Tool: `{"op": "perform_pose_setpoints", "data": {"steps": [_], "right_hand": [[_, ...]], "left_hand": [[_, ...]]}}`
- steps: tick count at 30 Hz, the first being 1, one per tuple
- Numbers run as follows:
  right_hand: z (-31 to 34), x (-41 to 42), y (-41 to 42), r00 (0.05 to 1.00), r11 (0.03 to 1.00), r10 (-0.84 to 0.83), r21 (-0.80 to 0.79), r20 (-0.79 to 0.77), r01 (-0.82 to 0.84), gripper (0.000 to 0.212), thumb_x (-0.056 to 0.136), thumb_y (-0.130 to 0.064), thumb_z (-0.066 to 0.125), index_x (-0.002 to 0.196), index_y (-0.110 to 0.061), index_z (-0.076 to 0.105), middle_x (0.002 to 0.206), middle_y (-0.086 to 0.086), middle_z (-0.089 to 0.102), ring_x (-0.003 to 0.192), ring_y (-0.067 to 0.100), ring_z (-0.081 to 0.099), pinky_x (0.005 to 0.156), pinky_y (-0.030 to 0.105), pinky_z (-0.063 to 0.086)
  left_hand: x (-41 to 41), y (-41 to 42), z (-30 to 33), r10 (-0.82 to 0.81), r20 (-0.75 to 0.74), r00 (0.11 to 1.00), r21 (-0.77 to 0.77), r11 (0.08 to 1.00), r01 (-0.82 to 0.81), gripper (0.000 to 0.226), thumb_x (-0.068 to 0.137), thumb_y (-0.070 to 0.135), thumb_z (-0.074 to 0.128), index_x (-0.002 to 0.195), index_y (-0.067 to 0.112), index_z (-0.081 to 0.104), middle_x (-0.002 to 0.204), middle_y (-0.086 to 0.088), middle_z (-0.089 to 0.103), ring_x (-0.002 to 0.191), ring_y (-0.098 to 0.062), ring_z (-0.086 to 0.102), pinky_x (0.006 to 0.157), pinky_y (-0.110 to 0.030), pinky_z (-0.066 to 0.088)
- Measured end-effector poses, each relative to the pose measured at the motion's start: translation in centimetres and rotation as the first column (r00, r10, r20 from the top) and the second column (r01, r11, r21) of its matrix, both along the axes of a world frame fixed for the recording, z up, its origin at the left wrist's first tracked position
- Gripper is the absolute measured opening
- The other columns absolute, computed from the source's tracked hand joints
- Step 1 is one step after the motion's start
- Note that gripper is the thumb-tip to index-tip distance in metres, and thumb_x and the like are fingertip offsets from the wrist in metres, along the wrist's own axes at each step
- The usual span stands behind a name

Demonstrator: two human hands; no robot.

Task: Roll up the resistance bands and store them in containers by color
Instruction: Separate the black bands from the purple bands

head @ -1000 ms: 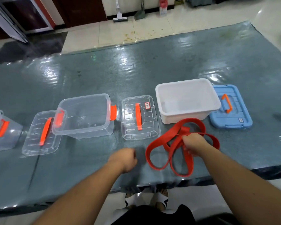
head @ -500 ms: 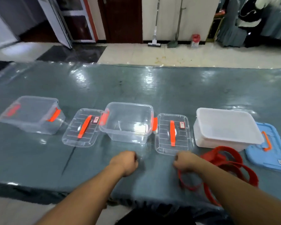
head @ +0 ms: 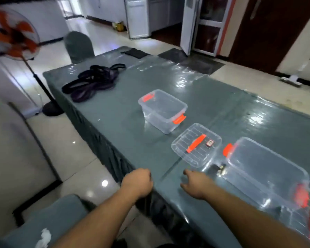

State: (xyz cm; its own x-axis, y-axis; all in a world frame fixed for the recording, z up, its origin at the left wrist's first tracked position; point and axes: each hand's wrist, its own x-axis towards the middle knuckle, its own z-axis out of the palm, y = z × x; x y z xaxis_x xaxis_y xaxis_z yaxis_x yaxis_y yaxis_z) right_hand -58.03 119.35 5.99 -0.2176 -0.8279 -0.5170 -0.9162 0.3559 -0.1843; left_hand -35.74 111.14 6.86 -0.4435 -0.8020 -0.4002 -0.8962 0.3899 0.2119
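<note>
Both hands empty: left hand (head: pixel 137 182) curled into a loose fist at the counter (head: pixel 213 97) edge, right hand (head: pixel 195 183) spread flat, fingers relaxed. Dark resistance bands (head: pixel 91 81) heaped at the far corner, well apart. Clear containers (head: pixel 162 110) opened, lid (head: pixel 196 144) laid beside, probably ready for sorting.

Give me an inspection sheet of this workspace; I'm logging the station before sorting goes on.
Surface: long grey-green table under glossy clear film.
Job's things: pile of dark purple-black resistance bands at far end; two open clear plastic boxes with orange latches; clear lid with orange handle between them.
Clutter: flat black cloth.
Hands: left hand fisted, empty; right hand empty, fingers loose.
Cables: nothing seen.
Surroundings: orange-bladed standing fan, covered chair.
</note>
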Motion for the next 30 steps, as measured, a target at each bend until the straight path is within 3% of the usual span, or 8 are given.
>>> {"op": "perform_pose_setpoints", "data": {"steps": [4, 10, 15, 21, 30], "right_hand": [[0.2, 6.9, -7.0, 0.986, 0.985, 0.169, -0.029, 0.010, -0.169, 0.061, 0.097, -0.048, 0.055, 0.148, -0.017, 0.044, 0.146, 0.016, 0.054, 0.133, 0.038, 0.053, 0.109, 0.041, 0.044], [0.0, 16.4, -16.1, 0.921, 0.922, 0.388, -0.029, 0.044, -0.387, 0.066, 0.097, -0.051, 0.055, 0.150, -0.016, 0.041, 0.147, 0.017, 0.051, 0.133, 0.039, 0.051, 0.110, 0.044, 0.045], [-1.3, 22.6, -23.6, 0.857, 0.857, 0.514, 0.004, 0.043, -0.515, 0.066, 0.097, -0.052, 0.055, 0.150, -0.017, 0.039, 0.146, 0.016, 0.052, 0.131, 0.038, 0.053, 0.109, 0.044, 0.046], [-2.0, 26.8, -34.7, 0.810, 0.812, 0.583, 0.001, 0.062, -0.584, 0.065, 0.097, -0.054, 0.055, 0.148, -0.017, 0.039, 0.142, 0.015, 0.054, 0.127, 0.037, 0.055, 0.106, 0.048, 0.049], [-1.6, 30.1, -48.2, 0.816, 0.823, 0.567, -0.041, 0.113, -0.567, 0.058, 0.098, -0.050, 0.056, 0.141, -0.013, 0.044, 0.137, 0.016, 0.056, 0.125, 0.038, 0.055, 0.104, 0.048, 0.050]], "left_hand": [[8.3, -2.1, -0.5, 0.205, 0.029, 0.978, -0.058, 0.978, -0.203, 0.031, 0.098, 0.041, 0.044, 0.113, 0.020, 0.062, 0.119, -0.006, 0.063, 0.106, -0.030, 0.063, 0.079, -0.038, 0.044], [17.9, -4.0, -0.9, 0.454, 0.041, 0.890, -0.089, 0.889, -0.449, 0.040, 0.100, 0.045, 0.045, 0.129, 0.021, 0.059, 0.128, -0.005, 0.059, 0.115, -0.029, 0.058, 0.096, -0.043, 0.049], [23.4, -7.6, -1.3, 0.598, 0.028, 0.801, -0.089, 0.799, -0.594, 0.043, 0.100, 0.044, 0.046, 0.134, 0.022, 0.056, 0.133, -0.005, 0.058, 0.119, -0.028, 0.057, 0.098, -0.043, 0.049], [26.9, -16.6, -0.2, 0.681, 0.027, 0.732, -0.127, 0.729, -0.673, 0.048, 0.100, 0.048, 0.046, 0.140, 0.022, 0.052, 0.138, -0.006, 0.055, 0.122, -0.028, 0.057, 0.097, -0.041, 0.049], [29.8, -30.0, 1.6, 0.697, 0.030, 0.716, -0.146, 0.712, -0.687, 0.055, 0.098, 0.056, 0.045, 0.144, 0.027, 0.047, 0.141, -0.001, 0.053, 0.125, -0.026, 0.053, 0.093, -0.043, 0.046]]}}
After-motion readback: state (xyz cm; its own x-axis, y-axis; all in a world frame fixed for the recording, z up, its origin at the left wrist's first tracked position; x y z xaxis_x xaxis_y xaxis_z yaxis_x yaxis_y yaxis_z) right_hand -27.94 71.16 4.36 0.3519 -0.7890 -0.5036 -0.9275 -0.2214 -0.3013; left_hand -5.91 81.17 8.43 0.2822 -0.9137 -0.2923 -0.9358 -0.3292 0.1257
